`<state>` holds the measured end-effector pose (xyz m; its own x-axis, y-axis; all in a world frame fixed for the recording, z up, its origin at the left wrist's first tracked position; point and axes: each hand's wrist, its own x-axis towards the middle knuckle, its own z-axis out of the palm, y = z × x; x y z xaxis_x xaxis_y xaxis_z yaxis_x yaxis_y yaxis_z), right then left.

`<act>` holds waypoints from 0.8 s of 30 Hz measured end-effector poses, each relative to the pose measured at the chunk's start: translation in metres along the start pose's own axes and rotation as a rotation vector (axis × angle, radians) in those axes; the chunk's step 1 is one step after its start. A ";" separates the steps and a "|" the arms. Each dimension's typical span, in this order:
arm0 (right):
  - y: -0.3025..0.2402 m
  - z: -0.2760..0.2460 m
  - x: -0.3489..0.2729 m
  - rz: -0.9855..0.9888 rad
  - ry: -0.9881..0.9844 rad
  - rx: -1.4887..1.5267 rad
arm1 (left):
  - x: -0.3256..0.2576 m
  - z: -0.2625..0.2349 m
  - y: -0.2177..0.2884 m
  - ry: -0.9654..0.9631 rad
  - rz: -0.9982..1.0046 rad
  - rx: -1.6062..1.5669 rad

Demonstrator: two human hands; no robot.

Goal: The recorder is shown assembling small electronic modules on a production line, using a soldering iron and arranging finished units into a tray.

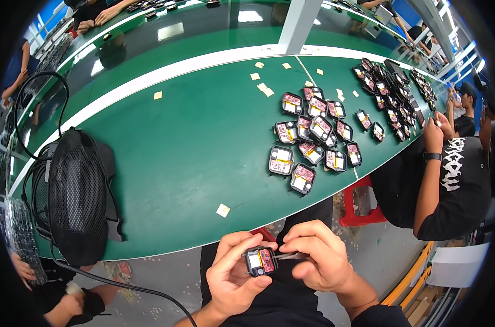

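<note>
Above my lap, just off the near edge of the green table, my left hand (228, 286) is closed round a small black electronic housing (261, 261). Its face is turned up, showing a red circuit board, a white block, a yellow strip and a round part. My right hand (326, 261) pinches thin metal tweezers (287, 255), whose tips meet the housing's right side; exactly what they touch is too small to tell. Beyond my hands, similar open housings (303, 178) lie in a loose pile on the table.
A black mesh bag (78, 191) with a cable stands at the left. Small yellowish paper squares (223, 210) are scattered on the table (187, 163). A co-worker (449, 180) sits at the right near more housings (392, 103). A red stool (362, 204) and a metal post (298, 27) also show.
</note>
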<state>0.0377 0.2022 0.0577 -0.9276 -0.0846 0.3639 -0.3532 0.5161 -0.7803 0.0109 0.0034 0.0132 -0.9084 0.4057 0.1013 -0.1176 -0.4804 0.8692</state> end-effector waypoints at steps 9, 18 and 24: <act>0.001 0.006 -0.001 0.060 -0.043 -0.138 | 0.000 -0.005 -0.006 -0.056 0.122 0.124; -0.006 0.004 -0.001 0.060 -0.013 -0.246 | -0.001 -0.003 -0.011 -0.026 0.159 0.280; -0.003 0.004 -0.001 0.040 -0.026 -0.243 | -0.001 -0.007 -0.009 -0.094 0.115 0.282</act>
<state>0.0395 0.1973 0.0573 -0.9441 -0.0803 0.3196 -0.2795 0.7090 -0.6475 0.0103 0.0018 0.0018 -0.8668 0.4374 0.2394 0.1115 -0.2978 0.9481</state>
